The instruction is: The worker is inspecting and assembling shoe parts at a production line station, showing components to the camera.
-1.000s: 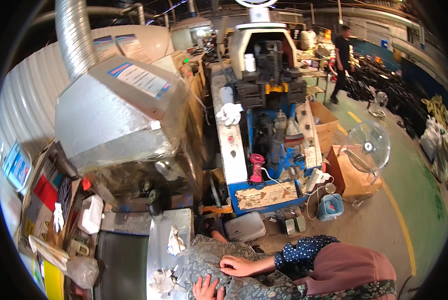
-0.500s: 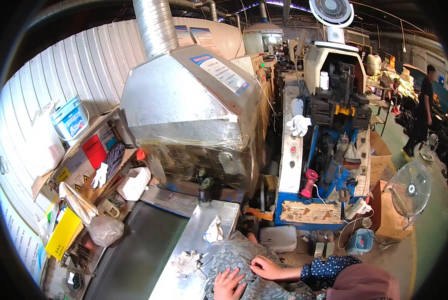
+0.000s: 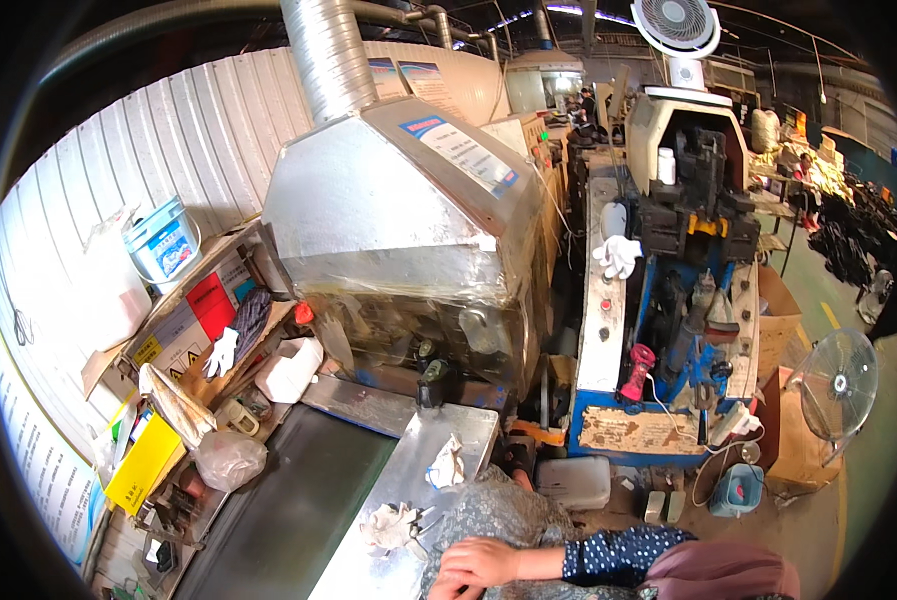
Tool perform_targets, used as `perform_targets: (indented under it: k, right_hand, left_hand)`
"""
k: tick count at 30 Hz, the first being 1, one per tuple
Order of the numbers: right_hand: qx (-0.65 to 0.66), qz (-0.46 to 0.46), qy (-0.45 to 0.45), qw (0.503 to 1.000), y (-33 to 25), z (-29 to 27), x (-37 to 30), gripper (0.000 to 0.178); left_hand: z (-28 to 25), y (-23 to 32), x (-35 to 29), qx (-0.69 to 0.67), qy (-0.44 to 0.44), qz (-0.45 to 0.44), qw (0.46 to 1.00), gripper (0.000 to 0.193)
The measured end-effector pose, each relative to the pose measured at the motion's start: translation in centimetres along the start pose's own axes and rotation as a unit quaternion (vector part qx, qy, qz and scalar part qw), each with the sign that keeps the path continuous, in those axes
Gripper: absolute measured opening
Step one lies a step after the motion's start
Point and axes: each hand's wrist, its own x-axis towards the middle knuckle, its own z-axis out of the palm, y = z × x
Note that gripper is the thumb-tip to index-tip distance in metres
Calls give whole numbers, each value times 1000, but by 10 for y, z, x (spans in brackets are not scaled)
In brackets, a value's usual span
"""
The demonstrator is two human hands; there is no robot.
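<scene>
My right hand (image 3: 481,562) rests low on my lap, laid over my left hand (image 3: 453,591) with its fingers loosely stretched to the left. Only a small part of the left hand shows at the lower edge, and its fingers are mostly hidden. Under both lies grey patterned cloth (image 3: 499,510) over my legs. A navy dotted sleeve (image 3: 619,556) covers my right forearm. Nearest to my hands, two crumpled whitish gloves, one closer (image 3: 391,526) and one farther (image 3: 447,464), lie on the metal ledge (image 3: 369,572).
Left of the ledge runs a dark conveyor belt (image 3: 289,500) into a metal-hooded machine (image 3: 369,210). A cluttered shelf (image 3: 209,270) stands at far left. Ahead right is a blue-framed press machine (image 3: 589,385); a floor fan (image 3: 839,383), cardboard box (image 3: 804,430) and blue bin (image 3: 737,490) stand beside it.
My right hand has moved left onto my left hand; before, the two lay apart on the cloth. The view has shifted slightly, and a walking person at right is gone from sight.
</scene>
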Motion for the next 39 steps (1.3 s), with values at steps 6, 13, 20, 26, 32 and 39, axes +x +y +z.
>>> perform_targets:
  k: [6,13,20,26,32,39]
  right_hand:
    - [-7,-41,-56,998,13,-10,-11,18]
    - [-3,-23,-55,998,11,-9,-11,18]
    - [-1,-21,-20,1000,14,-8,-11,16]
    - [46,-49,-2,998,14,-6,-13,15]
    - [41,-29,-22,999,13,-6,-18,15]
    - [48,-32,-7,998,14,-9,-19,15]
  left_hand:
    - [-41,-28,-106,-55,236,-179,954,22]
    - [-86,-161,-178,321,227,-123,911,27]
    - [-56,-177,-177,279,162,-138,936,26]
    - [-81,-171,-133,284,55,-115,950,26]
    - [-106,-167,-102,294,-33,-109,949,25]
    - [-78,-174,-143,248,-3,-154,957,24]
